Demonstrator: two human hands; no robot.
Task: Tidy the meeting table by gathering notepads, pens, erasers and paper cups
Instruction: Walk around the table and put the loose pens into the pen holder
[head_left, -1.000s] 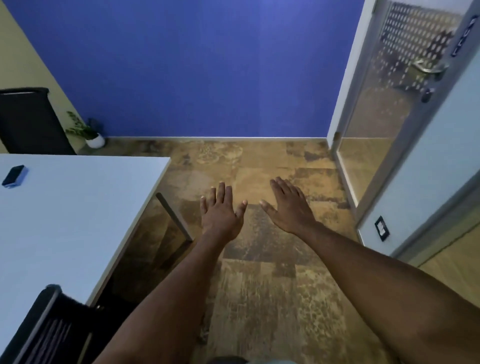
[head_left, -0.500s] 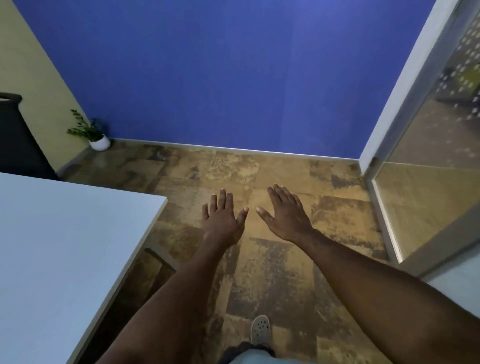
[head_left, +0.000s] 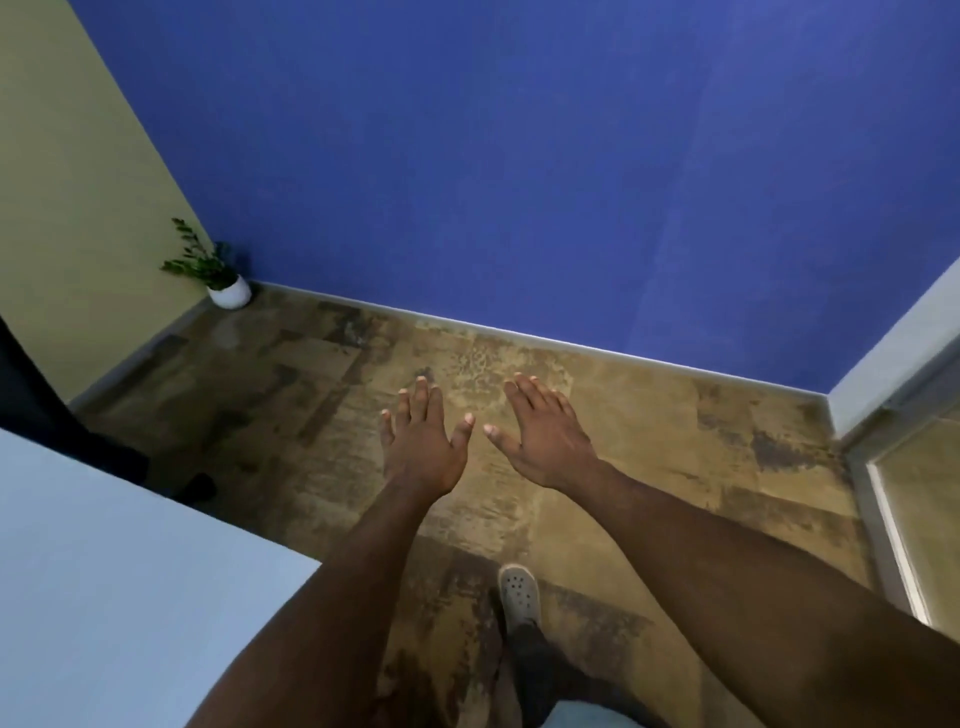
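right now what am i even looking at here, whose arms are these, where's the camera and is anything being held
The camera is worn on a person's head, looking forward and down, so the two bare arms reaching into view are that person's own. The left hand and right hand are stretched out over the patterned floor with straight, spread fingers. Neither has a grip on anything. A corner of the white meeting table shows at lower left; no notepads, pens, erasers or cups show on that part. Beyond are a blue wall, a small potted plant in the corner, and one shoe of the person stepping forward.
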